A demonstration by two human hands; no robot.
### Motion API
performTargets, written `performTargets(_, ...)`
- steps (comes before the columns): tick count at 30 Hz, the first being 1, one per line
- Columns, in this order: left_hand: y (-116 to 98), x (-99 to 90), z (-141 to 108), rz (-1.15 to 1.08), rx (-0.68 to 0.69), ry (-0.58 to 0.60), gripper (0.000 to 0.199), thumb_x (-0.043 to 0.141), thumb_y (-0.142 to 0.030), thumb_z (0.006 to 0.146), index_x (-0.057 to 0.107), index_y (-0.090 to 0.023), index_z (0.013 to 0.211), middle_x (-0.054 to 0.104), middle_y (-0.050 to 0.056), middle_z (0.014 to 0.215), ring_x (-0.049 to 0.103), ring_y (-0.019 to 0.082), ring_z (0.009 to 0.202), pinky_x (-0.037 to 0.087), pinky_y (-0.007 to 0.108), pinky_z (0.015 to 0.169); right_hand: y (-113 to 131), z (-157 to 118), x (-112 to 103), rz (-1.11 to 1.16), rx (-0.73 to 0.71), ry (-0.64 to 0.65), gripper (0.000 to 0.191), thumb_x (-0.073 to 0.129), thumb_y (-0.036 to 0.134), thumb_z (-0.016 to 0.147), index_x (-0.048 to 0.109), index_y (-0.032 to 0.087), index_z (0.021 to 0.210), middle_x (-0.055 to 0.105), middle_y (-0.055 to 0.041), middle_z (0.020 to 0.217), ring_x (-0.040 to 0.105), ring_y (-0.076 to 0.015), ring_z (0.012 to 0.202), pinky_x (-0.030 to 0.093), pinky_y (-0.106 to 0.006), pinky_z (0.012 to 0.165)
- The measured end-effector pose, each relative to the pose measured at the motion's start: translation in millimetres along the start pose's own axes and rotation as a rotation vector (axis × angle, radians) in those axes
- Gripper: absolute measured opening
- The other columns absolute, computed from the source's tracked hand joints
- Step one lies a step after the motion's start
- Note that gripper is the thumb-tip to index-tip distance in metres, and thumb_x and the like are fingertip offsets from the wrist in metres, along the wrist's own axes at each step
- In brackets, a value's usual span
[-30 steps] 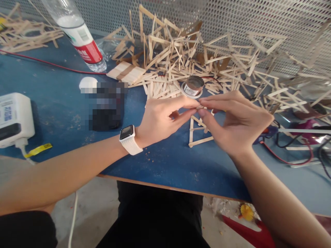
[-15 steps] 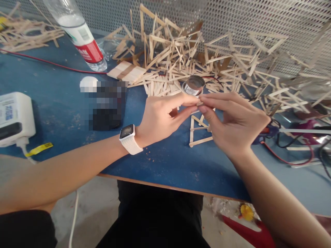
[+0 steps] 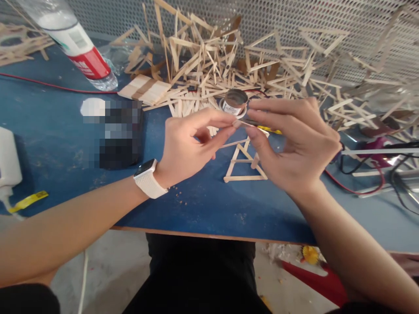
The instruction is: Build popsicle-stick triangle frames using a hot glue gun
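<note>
Wooden stick (image 3: 242,124), just this side of the can (image 3: 235,103): left hand (image 3: 191,146) pinches its end; right hand (image 3: 294,141) has fingers parted. I'd steady it and press lightly, avoiding bends.

The stick frame (image 3: 245,178) is pale tan, the bench (image 3: 203,211) under it blue. Left of the frame, the watch strap (image 3: 151,181) is white and the bottle label (image 3: 89,63) red and white; behind the frame, the mesh (image 3: 271,15) is hole-dotted grey.

Dressed in short black sleeves (image 3: 29,299) and black trousers (image 3: 199,274); wearing on the left wrist (image 3: 161,175) a white-cased watch (image 3: 147,173) with dark screen (image 3: 145,167) and textured pale strap (image 3: 151,184).
</note>
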State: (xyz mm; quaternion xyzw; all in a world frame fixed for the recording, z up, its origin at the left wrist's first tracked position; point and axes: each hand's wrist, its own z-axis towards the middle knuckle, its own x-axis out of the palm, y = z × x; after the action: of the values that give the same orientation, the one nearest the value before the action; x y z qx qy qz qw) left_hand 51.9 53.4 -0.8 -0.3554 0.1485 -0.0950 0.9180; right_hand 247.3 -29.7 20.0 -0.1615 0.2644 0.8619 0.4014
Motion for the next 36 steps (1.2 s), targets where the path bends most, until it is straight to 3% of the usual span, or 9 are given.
performTargets(3, 4, -0.9, 1, -0.009, -0.068, 0.031, 0.018, 0.077, -0.039, 0.106, 0.081, -0.023, 0.113, 0.086, 0.001, 0.105, 0.070, 0.007, 0.054, 0.054, 0.023, 0.042, -5, -1, -5, -0.037, 0.073, 0.034, 0.029, 0.078, 0.020, 0.098, 0.081, 0.040, 0.119, 0.083, -0.0014, 0.122, 0.079, -0.0302, 0.116, 0.063, -0.057, 0.107)
performTargets(7, 9, -1.7, 3, -0.002, -0.062, 0.056, 0.034, 0.069, -0.054, 0.109, 0.078, -0.021, 0.115, 0.087, 0.002, 0.103, 0.071, 0.008, 0.059, 0.056, 0.023, 0.045, -8, -6, 1, 0.042, 0.237, 0.067, 0.020, 0.076, 0.023, 0.100, 0.083, 0.037, 0.112, 0.083, -0.0017, 0.104, 0.080, -0.0251, 0.095, 0.066, -0.047, 0.090)
performTargets(14, 13, 1.6, 6, 0.053, -0.086, 0.034, 0.047, 0.076, -0.069, 0.098, 0.079, -0.022, 0.105, 0.085, 0.003, 0.090, 0.065, 0.010, 0.049, 0.054, 0.024, 0.038, -1, -10, 9, 0.028, 0.326, 0.074, 0.013, 0.074, 0.023, 0.101, 0.084, 0.030, 0.102, 0.083, -0.0014, 0.091, 0.075, -0.0188, 0.076, 0.063, -0.037, 0.076)
performTargets(26, 15, 2.5, 7, -0.006, 0.003, 0.043, 0.048, 0.076, -0.070, 0.097, 0.079, -0.023, 0.108, 0.085, 0.004, 0.094, 0.067, 0.011, 0.051, 0.055, 0.025, 0.037, -1, -12, 8, -0.002, 0.315, 0.052, 0.012, 0.076, 0.021, 0.099, 0.084, 0.029, 0.100, 0.082, 0.0003, 0.088, 0.071, -0.0171, 0.071, 0.061, -0.035, 0.072)
performTargets(32, 11, 1.2, 7, 0.040, -0.004, 0.058, 0.048, 0.074, -0.069, 0.098, 0.079, -0.023, 0.110, 0.085, 0.004, 0.099, 0.077, 0.014, 0.069, 0.058, 0.023, 0.044, -1, -13, 7, 0.010, 0.289, 0.069, 0.014, 0.074, 0.020, 0.101, 0.084, 0.031, 0.102, 0.082, 0.0003, 0.090, 0.074, -0.0186, 0.076, 0.061, -0.036, 0.073)
performTargets(36, 4, 0.2, 5, 0.073, -0.030, 0.056, 0.038, 0.075, -0.060, 0.102, 0.081, -0.024, 0.109, 0.085, 0.004, 0.100, 0.080, 0.016, 0.074, 0.060, 0.024, 0.047, -1, -14, 6, 0.011, 0.275, 0.068, 0.015, 0.074, 0.020, 0.101, 0.084, 0.032, 0.102, 0.082, 0.0003, 0.092, 0.075, -0.0194, 0.079, 0.060, -0.037, 0.073)
